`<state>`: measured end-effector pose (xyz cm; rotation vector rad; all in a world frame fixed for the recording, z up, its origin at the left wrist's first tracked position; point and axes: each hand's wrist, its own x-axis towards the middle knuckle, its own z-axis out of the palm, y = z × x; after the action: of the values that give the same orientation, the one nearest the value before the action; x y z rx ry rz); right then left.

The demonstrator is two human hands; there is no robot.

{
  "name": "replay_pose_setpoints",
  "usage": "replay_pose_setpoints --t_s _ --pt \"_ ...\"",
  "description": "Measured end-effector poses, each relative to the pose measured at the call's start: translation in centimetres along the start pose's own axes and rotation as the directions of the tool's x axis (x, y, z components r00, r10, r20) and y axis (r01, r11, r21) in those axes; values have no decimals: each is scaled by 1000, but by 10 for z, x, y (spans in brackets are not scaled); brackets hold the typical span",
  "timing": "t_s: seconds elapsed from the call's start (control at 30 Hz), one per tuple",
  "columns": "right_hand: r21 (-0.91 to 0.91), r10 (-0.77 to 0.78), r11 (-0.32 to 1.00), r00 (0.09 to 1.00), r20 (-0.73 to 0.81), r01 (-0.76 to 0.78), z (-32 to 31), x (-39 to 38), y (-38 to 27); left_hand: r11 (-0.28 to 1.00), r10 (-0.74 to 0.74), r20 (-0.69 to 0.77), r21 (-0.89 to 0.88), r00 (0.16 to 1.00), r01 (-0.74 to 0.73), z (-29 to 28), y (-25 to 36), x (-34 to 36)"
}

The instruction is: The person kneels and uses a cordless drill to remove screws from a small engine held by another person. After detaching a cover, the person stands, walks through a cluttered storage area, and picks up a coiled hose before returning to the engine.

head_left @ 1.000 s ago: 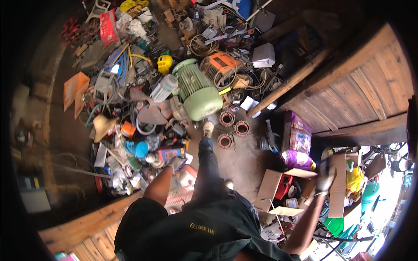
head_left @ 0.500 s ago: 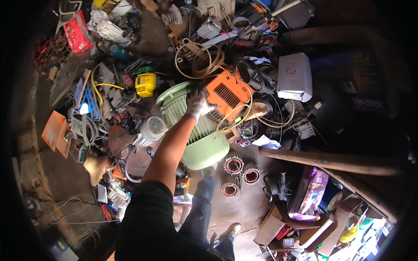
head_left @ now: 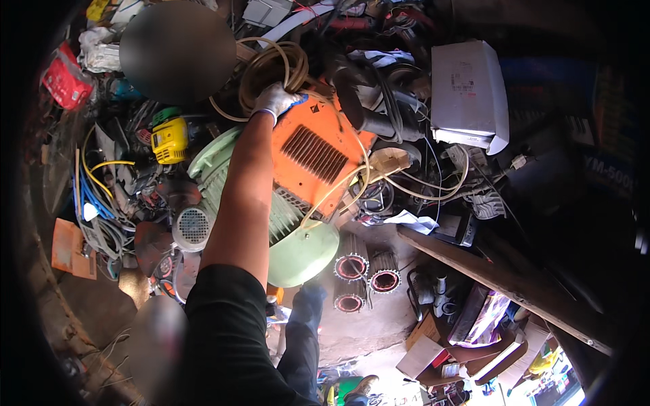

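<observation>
My left arm reaches forward over a large pale-green ribbed electric motor (head_left: 296,260). My left hand (head_left: 275,101), in a white glove with blue on it, is closed on the far left corner of an orange vented metal machine (head_left: 318,152). Some of its fingers are hidden behind that corner. The orange machine sits tilted against the motor's right side. Just beyond the hand lies a coil of tan hose or cable (head_left: 254,71), and a yellowish length of it loops over the machine's right side. My right hand is out of view.
Three cylindrical wound motor stators (head_left: 351,266) stand on the floor nearby. A small grey motor (head_left: 193,227) lies left of the green one. To the right are a white box (head_left: 467,95) and a long wooden beam (head_left: 501,287). Tools and cables crowd around; two blurred patches hide parts.
My left hand has moved off the green motor's ribs to the far corner of the orange machine. The view has shifted, so most things sit further left and the machine looks larger.
</observation>
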<state>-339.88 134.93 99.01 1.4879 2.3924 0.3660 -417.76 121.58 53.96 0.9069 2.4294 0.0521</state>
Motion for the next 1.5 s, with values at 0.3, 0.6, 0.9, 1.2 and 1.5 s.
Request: replay_pose_setpoints --t_s 0.3,0.6,0.9,1.2,1.5 --pt "27 8 1000 999 -42 -7 -48 -37 49 820 357 172 412 918 -396 -136 66 -188" --pt "-18 -93 996 952 -290 92 -136 -79 122 745 562 211 291 800 -600 -297 104 -503" --pt "100 -95 943 545 -833 317 -275 -189 158 569 400 323 -821 858 44 -261 110 -810" --pt "844 414 -30 762 498 -535 156 -602 -98 -343 315 155 -901 936 265 -67 143 -967" --pt "789 43 602 992 121 -122 30 -684 -150 -357 653 589 -317 477 879 1 153 -1075"
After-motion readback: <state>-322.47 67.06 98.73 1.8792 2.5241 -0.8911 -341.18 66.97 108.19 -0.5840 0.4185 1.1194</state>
